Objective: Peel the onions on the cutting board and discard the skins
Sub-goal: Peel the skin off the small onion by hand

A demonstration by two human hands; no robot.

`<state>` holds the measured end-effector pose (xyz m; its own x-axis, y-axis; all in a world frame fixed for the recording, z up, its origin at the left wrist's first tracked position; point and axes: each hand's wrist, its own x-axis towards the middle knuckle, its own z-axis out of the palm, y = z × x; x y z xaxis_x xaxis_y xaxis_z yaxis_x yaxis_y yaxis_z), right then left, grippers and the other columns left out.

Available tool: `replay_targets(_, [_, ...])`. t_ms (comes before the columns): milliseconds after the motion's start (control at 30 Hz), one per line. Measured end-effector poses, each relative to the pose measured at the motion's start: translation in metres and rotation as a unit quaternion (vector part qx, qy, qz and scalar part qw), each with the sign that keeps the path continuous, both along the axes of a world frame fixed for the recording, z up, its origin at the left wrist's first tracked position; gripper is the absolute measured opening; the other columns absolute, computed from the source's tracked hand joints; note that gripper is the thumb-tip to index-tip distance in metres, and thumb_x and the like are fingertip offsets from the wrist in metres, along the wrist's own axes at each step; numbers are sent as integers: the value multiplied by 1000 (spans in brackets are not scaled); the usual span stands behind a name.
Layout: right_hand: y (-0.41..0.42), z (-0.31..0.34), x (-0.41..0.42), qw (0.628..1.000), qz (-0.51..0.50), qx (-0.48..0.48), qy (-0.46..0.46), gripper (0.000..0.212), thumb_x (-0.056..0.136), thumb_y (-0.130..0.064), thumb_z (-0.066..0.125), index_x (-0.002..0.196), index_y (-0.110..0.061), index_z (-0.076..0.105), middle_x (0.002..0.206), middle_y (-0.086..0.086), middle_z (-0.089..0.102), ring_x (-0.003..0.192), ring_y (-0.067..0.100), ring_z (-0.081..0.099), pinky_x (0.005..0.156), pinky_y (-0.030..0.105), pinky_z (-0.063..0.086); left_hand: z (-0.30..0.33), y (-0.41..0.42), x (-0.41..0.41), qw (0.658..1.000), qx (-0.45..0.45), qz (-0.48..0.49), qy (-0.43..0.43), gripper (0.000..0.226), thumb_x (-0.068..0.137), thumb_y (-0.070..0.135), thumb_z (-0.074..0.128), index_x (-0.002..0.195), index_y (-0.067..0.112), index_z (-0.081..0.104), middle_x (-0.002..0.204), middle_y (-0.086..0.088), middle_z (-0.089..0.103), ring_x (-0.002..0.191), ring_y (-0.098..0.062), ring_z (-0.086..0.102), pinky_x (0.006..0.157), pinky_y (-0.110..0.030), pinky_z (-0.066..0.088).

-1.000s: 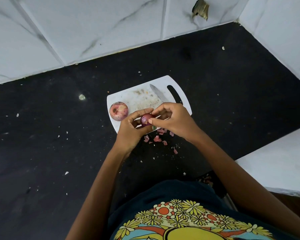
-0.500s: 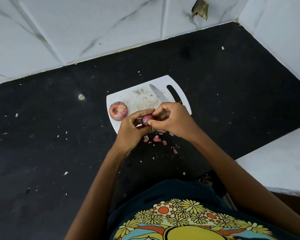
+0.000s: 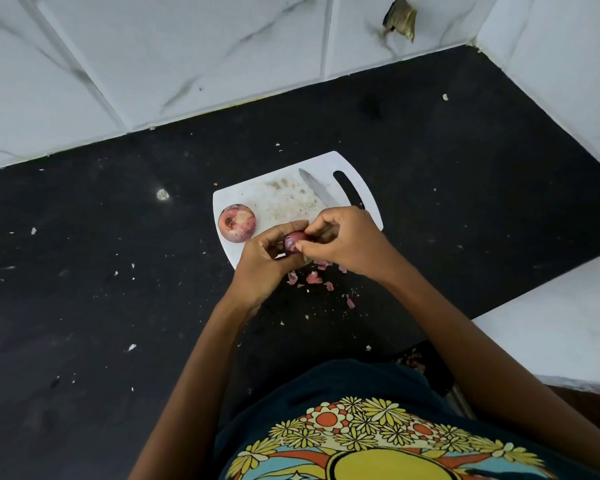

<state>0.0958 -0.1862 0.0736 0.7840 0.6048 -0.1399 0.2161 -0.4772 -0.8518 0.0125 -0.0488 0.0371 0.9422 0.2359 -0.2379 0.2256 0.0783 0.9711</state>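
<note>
A small purple onion point(image 3: 293, 243) is held over the near edge of the white cutting board point(image 3: 274, 199). My left hand point(image 3: 267, 261) grips it from below and the left. My right hand point(image 3: 347, 247) pinches at its skin with fingertips from the right. A larger pink onion point(image 3: 236, 223), partly skinned, sits on the board's left corner. Several pink skin pieces point(image 3: 314, 278) lie on the black counter just below my hands.
A knife point(image 3: 317, 188) lies on the board beside its handle slot, its handle hidden under my right hand. The black counter point(image 3: 118, 271) is speckled with white crumbs. White tiled walls stand behind and to the right. A white ledge point(image 3: 551, 334) is at the right.
My right fingers have shifted slightly over the small onion, covering more of it. Both hands stay in place over the board's near edge.
</note>
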Motion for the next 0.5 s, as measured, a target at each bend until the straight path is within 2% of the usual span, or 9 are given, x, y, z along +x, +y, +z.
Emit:
replay_targets(133, [2,4,-1,1000,-3,-8,-26,20,70,-22,80,81,-7,73,70,1,72,65,12,68,67,30,58,0,0,0,1000,1,-9,-1,49,75,-9,71,120,8,64,111,-7,71,100,-14,66,89,-31,54])
replay_targets(300, [2,5,1,1000,5,-10,-27,16,72,-21,78,79,-7,75,71,4,72,67,20,68,67,38,57,-2,2,-1,1000,1,-18,3,49,76,-6,72,122,8,63,113,-8,70,102,-18,66,91,-34,53])
replay_targets(400, [0,2,3,999,5,-8,-33,13,74,-19,76,80,-8,75,72,3,73,67,17,68,67,36,57,-3,1,0,1000,3,-17,6,50,75,-6,73,122,9,63,113,-7,70,105,-22,66,92,-36,53])
replay_targets(500, [1,-1,1,999,0,-7,-52,6,75,-11,73,78,-6,74,70,2,72,65,13,67,66,30,57,-4,0,-1,1000,4,-12,6,51,75,-7,73,122,9,63,113,-7,70,104,-20,66,93,-36,53])
